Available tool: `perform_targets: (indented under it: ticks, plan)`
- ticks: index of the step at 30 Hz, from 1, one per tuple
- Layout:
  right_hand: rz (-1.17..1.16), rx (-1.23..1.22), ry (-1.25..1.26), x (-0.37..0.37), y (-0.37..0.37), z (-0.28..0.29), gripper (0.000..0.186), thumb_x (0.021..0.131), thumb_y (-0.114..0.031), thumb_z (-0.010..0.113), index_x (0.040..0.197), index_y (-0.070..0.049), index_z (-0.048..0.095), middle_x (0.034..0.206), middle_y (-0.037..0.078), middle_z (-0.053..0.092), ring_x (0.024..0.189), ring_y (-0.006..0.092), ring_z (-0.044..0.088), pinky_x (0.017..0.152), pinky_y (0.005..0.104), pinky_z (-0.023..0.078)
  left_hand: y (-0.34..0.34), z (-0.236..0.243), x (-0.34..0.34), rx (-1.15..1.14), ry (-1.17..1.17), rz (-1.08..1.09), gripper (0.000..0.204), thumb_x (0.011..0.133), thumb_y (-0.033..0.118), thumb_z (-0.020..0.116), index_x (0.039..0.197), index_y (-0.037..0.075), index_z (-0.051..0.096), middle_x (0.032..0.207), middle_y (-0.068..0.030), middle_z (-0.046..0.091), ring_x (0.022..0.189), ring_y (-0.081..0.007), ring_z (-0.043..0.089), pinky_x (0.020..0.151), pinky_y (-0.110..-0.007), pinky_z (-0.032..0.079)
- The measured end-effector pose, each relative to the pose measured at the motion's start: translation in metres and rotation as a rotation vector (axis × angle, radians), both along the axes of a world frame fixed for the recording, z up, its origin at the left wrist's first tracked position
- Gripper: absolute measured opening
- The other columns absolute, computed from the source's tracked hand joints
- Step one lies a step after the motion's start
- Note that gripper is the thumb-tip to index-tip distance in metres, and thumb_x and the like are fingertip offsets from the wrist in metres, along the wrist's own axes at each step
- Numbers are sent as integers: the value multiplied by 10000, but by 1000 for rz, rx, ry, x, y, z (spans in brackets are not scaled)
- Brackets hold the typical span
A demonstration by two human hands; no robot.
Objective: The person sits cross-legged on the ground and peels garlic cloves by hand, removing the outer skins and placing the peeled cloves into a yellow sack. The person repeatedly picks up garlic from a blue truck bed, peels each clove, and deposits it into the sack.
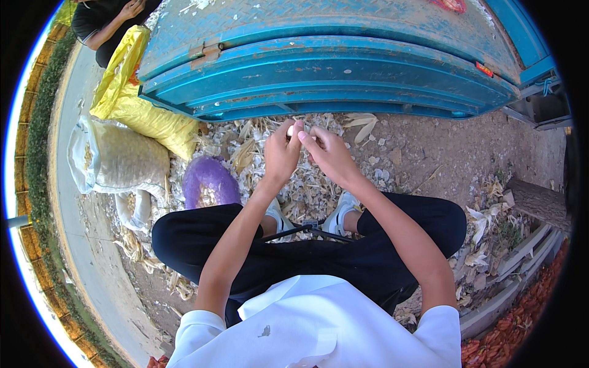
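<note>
In front of me, over the littered ground, my left hand [283,154] and my right hand [329,154] meet at the fingertips. Between them a small, pale garlic clove [291,130] shows at the left fingers; most of it is hidden. My left fingers pinch it, and the right thumb and fingers press in from the other side. Below the hands lie papery white garlic skins [248,168]. Left of my feet, a purple mesh bag [211,178] stands with its mouth rolled back and pale pieces inside.
A full white sack [126,159] and a yellow sack [162,126] stand at the left. A blue metal truck bed [331,76] spans the far side. Another person [101,27] is at the far left. A log [537,202] lies at the right.
</note>
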State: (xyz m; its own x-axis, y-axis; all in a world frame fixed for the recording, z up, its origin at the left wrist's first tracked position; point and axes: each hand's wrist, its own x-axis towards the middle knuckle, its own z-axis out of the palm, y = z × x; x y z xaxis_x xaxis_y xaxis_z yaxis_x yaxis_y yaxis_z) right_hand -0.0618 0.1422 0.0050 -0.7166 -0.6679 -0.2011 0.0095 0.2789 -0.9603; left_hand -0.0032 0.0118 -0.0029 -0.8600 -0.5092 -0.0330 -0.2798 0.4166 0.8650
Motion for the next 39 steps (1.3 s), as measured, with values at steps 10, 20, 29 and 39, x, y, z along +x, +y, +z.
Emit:
perform_targets:
  ticks: [10,20,29,39]
  plan:
    - [-12,-181,-204,-2,-1,-16,422,1028,-369,472,961,13,637,652,37,562,602,109,539,564,292,431,-9,-14,0,308,31,-66,470,1040,320,411,775,-33,571,601,-74,505,586,-156,457,581,-356,387]
    - [3,-152,-367,1,2,-11,403,1033,-340,479,1065,23,651,674,4,532,626,86,515,606,267,441,-10,-21,5,455,-40,-56,474,1044,307,392,725,3,570,579,-17,486,556,-111,435,533,-315,352]
    - [12,-206,-420,2,4,-11,390,1040,-323,464,1021,27,635,721,6,542,659,87,519,629,269,450,-12,-18,7,527,-42,-77,478,1045,311,369,733,13,575,569,-23,505,510,-107,444,481,-298,336]
    - [48,-176,-387,2,3,-1,385,1046,-314,449,1015,25,629,717,20,567,646,93,535,638,274,449,-16,-21,11,641,-70,-9,442,1016,365,350,941,41,640,626,-12,521,464,-76,391,417,-243,285]
